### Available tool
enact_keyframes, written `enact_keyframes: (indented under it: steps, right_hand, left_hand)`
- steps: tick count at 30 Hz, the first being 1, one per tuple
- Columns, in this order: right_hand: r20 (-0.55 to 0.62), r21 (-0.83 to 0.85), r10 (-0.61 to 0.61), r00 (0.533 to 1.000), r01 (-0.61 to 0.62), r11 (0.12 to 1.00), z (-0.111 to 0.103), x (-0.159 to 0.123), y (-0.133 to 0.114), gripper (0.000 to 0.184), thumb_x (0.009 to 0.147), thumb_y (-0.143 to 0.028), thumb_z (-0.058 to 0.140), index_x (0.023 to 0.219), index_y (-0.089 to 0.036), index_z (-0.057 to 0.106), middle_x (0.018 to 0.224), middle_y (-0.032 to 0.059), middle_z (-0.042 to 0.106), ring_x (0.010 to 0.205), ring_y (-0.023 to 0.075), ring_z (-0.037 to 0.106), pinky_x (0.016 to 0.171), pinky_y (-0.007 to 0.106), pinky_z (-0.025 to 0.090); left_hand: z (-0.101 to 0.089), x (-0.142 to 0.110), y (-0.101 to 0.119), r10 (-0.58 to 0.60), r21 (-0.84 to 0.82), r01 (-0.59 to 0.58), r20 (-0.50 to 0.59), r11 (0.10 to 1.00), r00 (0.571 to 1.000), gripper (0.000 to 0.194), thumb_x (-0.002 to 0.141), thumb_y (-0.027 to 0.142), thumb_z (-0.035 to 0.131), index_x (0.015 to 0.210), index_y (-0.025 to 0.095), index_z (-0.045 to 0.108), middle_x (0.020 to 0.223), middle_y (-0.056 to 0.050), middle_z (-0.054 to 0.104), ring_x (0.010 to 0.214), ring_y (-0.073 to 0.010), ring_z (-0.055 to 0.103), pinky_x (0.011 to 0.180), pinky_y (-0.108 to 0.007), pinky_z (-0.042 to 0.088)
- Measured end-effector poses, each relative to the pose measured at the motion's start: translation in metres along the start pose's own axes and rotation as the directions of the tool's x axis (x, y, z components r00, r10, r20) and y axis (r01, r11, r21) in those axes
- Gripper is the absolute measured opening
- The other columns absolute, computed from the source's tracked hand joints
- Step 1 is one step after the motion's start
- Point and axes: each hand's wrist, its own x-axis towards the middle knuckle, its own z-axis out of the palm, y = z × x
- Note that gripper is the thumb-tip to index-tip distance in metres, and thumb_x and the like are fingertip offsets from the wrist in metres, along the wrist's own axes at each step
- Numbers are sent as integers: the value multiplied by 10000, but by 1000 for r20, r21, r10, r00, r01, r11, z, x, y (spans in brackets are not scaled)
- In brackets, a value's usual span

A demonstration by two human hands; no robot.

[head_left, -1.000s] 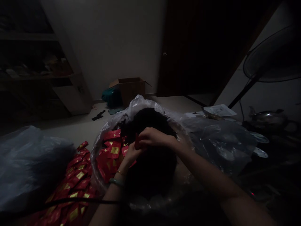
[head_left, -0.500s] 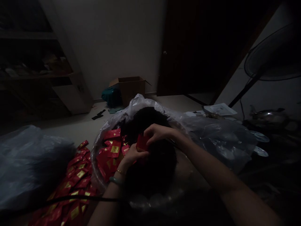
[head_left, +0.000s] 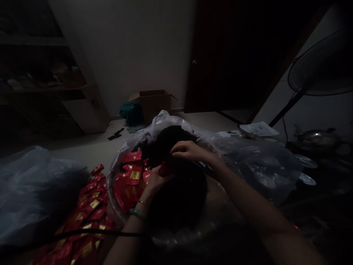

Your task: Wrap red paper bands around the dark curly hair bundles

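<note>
My left hand [head_left: 156, 180] is closed around a small red packet [head_left: 164, 168], held over a dark loose heap [head_left: 176, 198] in a plastic-lined round container [head_left: 111, 184]. Just above the packet, my right hand [head_left: 187, 151] has its fingers pinched together. Whatever it may hold is too dark to make out. Several red packets with gold labels [head_left: 134, 174] lie inside the container, left of the heap. The dimness hides much of the heap's surface.
More red packets [head_left: 92, 213] are piled outside the container, beside a large clear plastic bag [head_left: 35, 191]. Plastic sheeting [head_left: 264, 165] spreads to the right. A cardboard box [head_left: 156, 105] stands by the wall, and a fan [head_left: 320, 70] at the right. A black cord [head_left: 96, 232] crosses the lower left.
My right hand has lifted off the red packet and moved slightly up and away. My left hand keeps hold of the packet, which now shows less of its front.
</note>
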Motion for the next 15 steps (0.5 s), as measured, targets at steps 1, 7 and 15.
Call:
enact_keyframes:
  steps: [1,7,15]
  right_hand:
    - [-12,-43,-16,1000,15,999,5,-1,-6,229,749,-312,646,931,-179,690,963,48,661,839,161,609,721,253,458]
    - [162,-289,166,973,-114,951,30,5,-22,182,686,-217,668,862,-183,699,826,25,693,735,162,618,584,208,411]
    - [165,-81,260,951,-249,965,19,7,-5,249,699,-119,558,905,-158,691,637,0,651,491,111,582,443,187,430]
  left_hand:
    - [0,0,-1,15,24,-14,-12,1000,1000,268,493,311,776,674,147,665,588,31,600,541,-105,479,519,-208,389]
    - [1,-1,-7,68,95,-73,50,993,996,237,547,312,741,694,144,663,593,32,590,545,-104,473,527,-203,370]
    - [4,-1,3,-3,49,-1,87,999,996,275,508,276,755,718,127,657,584,37,585,529,-91,463,525,-203,354]
